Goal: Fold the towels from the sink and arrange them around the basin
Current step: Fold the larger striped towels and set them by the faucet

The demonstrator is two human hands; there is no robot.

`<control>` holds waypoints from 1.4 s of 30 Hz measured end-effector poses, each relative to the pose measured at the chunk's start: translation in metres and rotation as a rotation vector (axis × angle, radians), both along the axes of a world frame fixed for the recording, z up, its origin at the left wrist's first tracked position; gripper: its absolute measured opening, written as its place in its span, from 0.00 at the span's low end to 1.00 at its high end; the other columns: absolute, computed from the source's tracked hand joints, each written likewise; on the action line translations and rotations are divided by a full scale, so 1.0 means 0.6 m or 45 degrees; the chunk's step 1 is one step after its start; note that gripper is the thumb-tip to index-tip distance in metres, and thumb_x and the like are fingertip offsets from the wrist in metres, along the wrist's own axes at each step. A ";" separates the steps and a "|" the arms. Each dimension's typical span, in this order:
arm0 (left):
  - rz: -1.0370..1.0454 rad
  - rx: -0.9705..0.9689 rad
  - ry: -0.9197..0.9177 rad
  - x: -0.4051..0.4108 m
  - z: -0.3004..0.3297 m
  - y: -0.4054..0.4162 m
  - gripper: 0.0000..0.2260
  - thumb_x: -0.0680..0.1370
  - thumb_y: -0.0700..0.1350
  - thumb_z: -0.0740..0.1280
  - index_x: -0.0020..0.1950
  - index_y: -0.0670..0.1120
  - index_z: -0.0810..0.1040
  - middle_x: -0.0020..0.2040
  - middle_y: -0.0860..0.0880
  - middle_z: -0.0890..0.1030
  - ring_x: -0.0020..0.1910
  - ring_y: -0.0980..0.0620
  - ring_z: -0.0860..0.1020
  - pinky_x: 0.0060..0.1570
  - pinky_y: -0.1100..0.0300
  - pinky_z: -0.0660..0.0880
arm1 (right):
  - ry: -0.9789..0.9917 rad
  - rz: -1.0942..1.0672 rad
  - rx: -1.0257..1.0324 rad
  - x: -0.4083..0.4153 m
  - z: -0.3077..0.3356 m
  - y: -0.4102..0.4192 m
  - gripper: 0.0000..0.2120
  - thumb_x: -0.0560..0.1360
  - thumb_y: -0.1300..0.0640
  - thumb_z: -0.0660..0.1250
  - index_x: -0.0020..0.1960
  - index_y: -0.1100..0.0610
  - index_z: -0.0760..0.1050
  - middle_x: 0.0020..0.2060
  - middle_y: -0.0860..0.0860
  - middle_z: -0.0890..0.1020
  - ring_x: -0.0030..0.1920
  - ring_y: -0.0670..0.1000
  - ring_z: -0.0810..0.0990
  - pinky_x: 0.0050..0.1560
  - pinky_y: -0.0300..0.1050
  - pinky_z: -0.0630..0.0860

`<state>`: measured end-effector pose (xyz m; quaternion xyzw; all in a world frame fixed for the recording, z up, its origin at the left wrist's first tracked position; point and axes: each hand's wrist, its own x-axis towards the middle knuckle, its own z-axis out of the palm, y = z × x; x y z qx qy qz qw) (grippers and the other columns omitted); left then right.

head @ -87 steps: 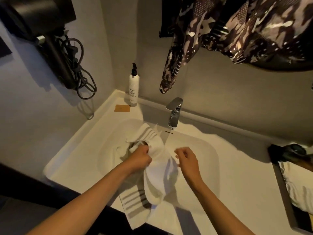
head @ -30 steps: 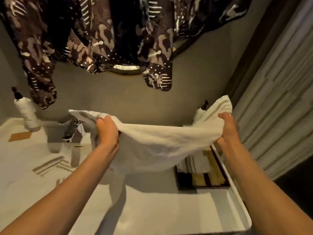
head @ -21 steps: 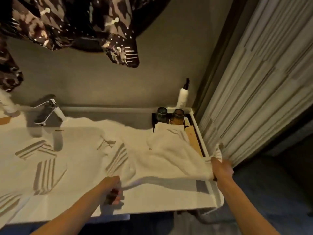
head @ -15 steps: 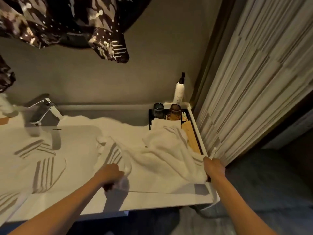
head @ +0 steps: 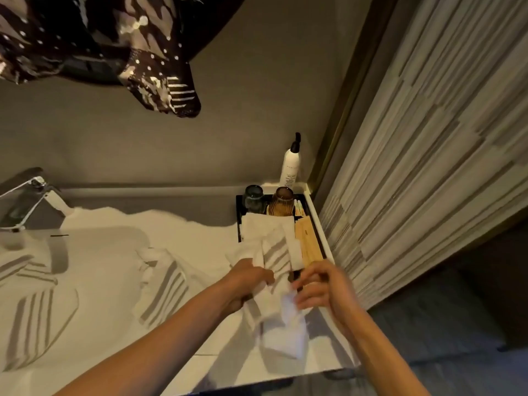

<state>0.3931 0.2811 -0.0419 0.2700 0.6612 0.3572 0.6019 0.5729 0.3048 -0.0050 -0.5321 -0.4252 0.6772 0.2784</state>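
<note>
Here my left hand [head: 248,278] grips the towel [head: 281,312], fingers curled into a bunched fold near its striped upper part. My right hand [head: 323,287] meets it from the other side; its fingers [head: 304,302] are bent against the cloth, though blur hides whether they pinch it or only press. The towel lies gathered between both hands on the right end of the counter [head: 183,241], its top draped over the tray [head: 314,224] and its lower end near the front edge.

To fold well, I judge the two long edges should be matched before any crease is pressed, with the stripes squared as a guide. The bunch should be shaken flat first; a crease set over a wrinkle will hold it.

Room is tight on the right: the counter's side rim runs just beside my right wrist, with the wall panel [head: 428,167] close behind. Ahead, two glasses [head: 281,201] and a bottle [head: 291,164] stand upright at the tray's far end, so a lifted towel corner could catch them. Open counter lies to the left, toward a second striped towel [head: 165,281] and the tap [head: 28,195].
</note>
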 end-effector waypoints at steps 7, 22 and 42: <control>-0.524 0.487 0.394 -0.041 -0.006 -0.013 0.17 0.73 0.35 0.64 0.60 0.44 0.80 0.58 0.47 0.82 0.56 0.49 0.79 0.53 0.59 0.74 | -0.513 0.173 -0.392 -0.107 -0.035 0.136 0.33 0.61 0.25 0.68 0.44 0.56 0.77 0.37 0.54 0.80 0.40 0.54 0.78 0.40 0.45 0.75; -0.554 0.425 0.103 0.057 0.036 -0.020 0.08 0.79 0.53 0.66 0.53 0.50 0.77 0.49 0.52 0.81 0.48 0.53 0.80 0.54 0.54 0.76 | -0.940 -0.250 0.470 -0.048 0.102 0.249 0.24 0.77 0.57 0.63 0.71 0.62 0.67 0.64 0.62 0.76 0.61 0.65 0.76 0.58 0.56 0.75; -0.297 -0.928 0.733 -0.378 -0.113 -0.122 0.18 0.79 0.45 0.63 0.66 0.37 0.72 0.60 0.40 0.77 0.52 0.43 0.79 0.47 0.52 0.79 | -1.226 -0.032 0.663 -0.030 0.045 0.275 0.18 0.77 0.61 0.64 0.65 0.66 0.69 0.57 0.67 0.77 0.55 0.69 0.76 0.51 0.59 0.75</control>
